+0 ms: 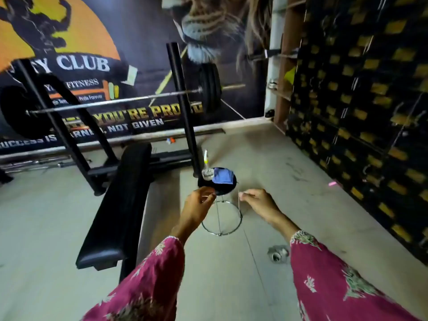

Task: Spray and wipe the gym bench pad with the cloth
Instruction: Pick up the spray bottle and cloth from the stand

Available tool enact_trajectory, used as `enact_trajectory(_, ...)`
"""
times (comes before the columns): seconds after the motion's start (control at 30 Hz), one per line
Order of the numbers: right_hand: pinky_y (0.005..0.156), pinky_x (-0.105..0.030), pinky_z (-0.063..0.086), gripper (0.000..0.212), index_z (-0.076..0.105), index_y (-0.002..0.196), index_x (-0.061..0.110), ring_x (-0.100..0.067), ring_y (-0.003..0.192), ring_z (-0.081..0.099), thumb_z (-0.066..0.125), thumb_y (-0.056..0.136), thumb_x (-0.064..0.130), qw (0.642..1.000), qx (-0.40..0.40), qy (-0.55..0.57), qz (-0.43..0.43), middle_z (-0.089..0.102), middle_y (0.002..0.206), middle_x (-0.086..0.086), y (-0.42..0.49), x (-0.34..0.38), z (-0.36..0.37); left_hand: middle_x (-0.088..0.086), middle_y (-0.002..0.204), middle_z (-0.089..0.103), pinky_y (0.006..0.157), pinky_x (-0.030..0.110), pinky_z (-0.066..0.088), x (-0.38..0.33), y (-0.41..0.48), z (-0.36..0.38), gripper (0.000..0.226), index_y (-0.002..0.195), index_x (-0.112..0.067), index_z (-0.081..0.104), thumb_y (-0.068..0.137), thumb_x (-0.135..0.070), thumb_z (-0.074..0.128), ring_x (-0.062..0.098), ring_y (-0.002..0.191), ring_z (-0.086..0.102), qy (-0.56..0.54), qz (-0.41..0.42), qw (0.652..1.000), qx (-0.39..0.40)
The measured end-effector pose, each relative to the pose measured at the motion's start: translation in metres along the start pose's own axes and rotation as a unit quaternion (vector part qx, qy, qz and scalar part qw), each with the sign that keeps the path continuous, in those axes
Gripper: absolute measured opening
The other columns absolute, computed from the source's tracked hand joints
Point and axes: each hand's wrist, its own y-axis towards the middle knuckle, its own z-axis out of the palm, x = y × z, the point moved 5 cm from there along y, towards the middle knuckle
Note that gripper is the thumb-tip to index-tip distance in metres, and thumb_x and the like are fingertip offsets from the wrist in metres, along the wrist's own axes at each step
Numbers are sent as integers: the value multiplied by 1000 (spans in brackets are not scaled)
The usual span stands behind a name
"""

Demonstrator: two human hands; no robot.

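Both hands reach toward a small round stool (pixel 217 189) with a black seat and chrome wire legs, standing on the pale floor (pixel 266 158) just to the right of the gym bench. The left hand (pixel 200 202) sits at the seat's near-left edge, its fingers (pixel 209 196) curled in and pinched together at the rim; whether they actually grip it cannot be told. The right hand (pixel 258 200) hovers just right of the stool, fingers bent loosely inward, holding nothing visible. On the seat lie a folded blue cloth (pixel 223 177) and, touching its left side, a clear spray bottle (pixel 206 169) standing upright with a white and yellow nozzle. The black bench pad (pixel 122 202) stretches long and bare to the left, its far end under a loaded barbell (pixel 115 101) resting on the rack. Magenta floral sleeves (pixel 324 274) cover both forearms.
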Motion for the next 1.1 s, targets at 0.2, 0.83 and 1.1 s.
enact_trajectory(0.2, 85, -44, 47, 21, 68, 70, 19, -35, 93, 62, 57, 76, 36, 994, 45, 58, 85, 68, 92, -23, 124, -28, 27, 2, 92, 67, 70, 23, 46, 51, 115, 24, 18, 104, -7, 67, 91, -7, 55, 14, 83, 63, -80, -105, 991, -15)
enact_trajectory(0.83, 57, -22, 36, 24, 60, 70, 20, -12, 63, 54, 53, 93, 20, 938, 46, 114, 325, 66, 89, -11, 528, -154, 143, 4, 117, 55, 89, 22, 35, 312, 514, 59, 64, 129, -4, 47, 72, -5, 77, 18, 109, 50, -10, -249, 967, 48)
enact_trajectory(1.1, 85, -34, 39, 40, 53, 118, -9, -37, 111, 53, 59, 90, 19, 925, 12, 23, 378, 58, 118, -24, 653, -304, 209, -14, 147, 20, 92, -3, 21, 443, 616, 128, 127, 148, -14, 8, 52, -29, 90, -3, 131, 26, -48, -239, 957, 160)
